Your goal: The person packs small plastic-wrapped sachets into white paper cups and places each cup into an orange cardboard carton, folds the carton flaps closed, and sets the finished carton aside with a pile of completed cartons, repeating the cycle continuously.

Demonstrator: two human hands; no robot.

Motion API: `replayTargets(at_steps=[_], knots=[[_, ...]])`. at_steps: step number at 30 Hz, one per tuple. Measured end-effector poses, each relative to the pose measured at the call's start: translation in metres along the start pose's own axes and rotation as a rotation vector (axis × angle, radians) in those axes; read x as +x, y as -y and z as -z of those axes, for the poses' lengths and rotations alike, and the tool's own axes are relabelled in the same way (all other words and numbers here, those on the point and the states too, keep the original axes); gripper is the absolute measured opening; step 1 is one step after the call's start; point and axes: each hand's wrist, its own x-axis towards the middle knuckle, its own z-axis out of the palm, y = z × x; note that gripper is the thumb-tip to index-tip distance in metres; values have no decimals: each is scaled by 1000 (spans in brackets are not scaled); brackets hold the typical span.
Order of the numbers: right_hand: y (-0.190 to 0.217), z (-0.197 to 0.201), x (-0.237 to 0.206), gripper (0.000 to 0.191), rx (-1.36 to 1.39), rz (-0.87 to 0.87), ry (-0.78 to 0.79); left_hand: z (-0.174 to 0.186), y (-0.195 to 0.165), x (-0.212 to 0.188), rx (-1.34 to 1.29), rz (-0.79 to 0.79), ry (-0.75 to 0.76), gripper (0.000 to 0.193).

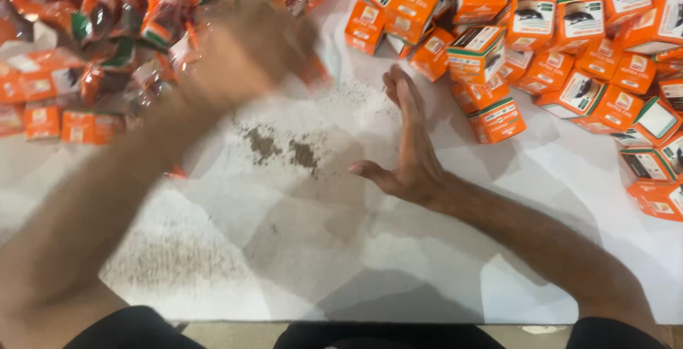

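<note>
Left hand [245,54] blurred in motion, reaching up and left over the packets [92,43]; grip impossible to tell through the blur, nothing clearly held; packets heaped at upper left, directly under and beyond that hand, so nearer to it than to the right. Right hand [409,143] flat and released on the sheet [320,249], fingers pointing away, edge turned toward the boxes [541,43]; boxes piled just beside it to the right; dark crumbs [284,150] between both hands.

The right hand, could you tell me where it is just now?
In the head view, the right hand lies open, right of centre, on the white sheet, beside the orange boxes.
</note>
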Motion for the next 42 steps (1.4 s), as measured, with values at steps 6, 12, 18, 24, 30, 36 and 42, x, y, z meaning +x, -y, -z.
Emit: replayTargets(at_steps=[6, 12, 18, 24, 30, 36, 42], knots=[[10, -6, -11, 63, -75, -766, 733, -17, -89, -79, 4, -21, 75, 33], [4, -5, -20, 48, -50, -128, 392, 5, -23, -134, 264, 661, 186, 60], [1, -1, -19, 65, -53, -280, 240, -11, -55, -131, 95, 603, 234, 39], [-4, -2, -20, 59, 17, -237, 201, -16, -135, -105, -411, 418, -243, 56], [-2, -1, -17, 54, -48, -209, 220, -42, -144, -83, -153, 292, -111, 40], [2, 0, -15, 53, -79, -234, 254, -38, -154, -75, -85, 382, -31, 27], [7, 1, -17, 64, -90, -235, 257, -39, -162, -55, -204, 665, 24, 31]])
